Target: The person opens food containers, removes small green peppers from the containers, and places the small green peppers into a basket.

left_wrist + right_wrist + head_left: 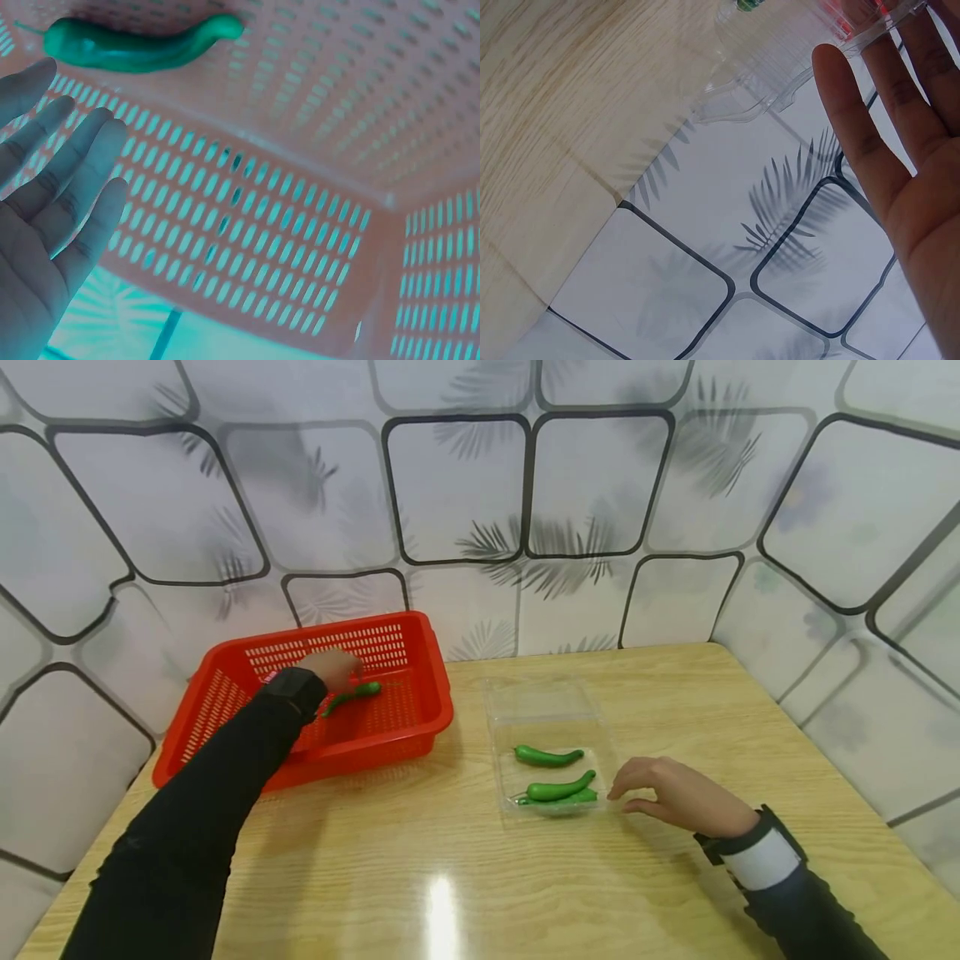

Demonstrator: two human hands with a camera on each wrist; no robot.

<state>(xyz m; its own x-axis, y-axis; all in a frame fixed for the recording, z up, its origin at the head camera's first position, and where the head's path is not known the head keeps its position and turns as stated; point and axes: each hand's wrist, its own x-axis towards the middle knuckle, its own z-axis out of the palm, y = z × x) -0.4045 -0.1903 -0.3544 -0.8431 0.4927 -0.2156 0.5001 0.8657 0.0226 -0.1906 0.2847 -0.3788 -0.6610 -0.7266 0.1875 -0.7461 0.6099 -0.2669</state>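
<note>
The left hand point(333, 668) hangs loose by a pepper point(366, 690) in the red basket point(375, 743), the right hand point(675, 793) relaxed beside a clear box point(540, 697) of three peppers point(555, 791).

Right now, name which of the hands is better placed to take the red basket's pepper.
Probably the left hand: it is inside the red basket, fingers extended near the pepper. The right hand is outside, by the clear container.

Head view faces down, wrist views near — left shares basket point(397, 745)

Three green peppers point(549, 757) in clear box point(542, 697) — one pepper point(127, 51) in red basket point(375, 749)
</note>
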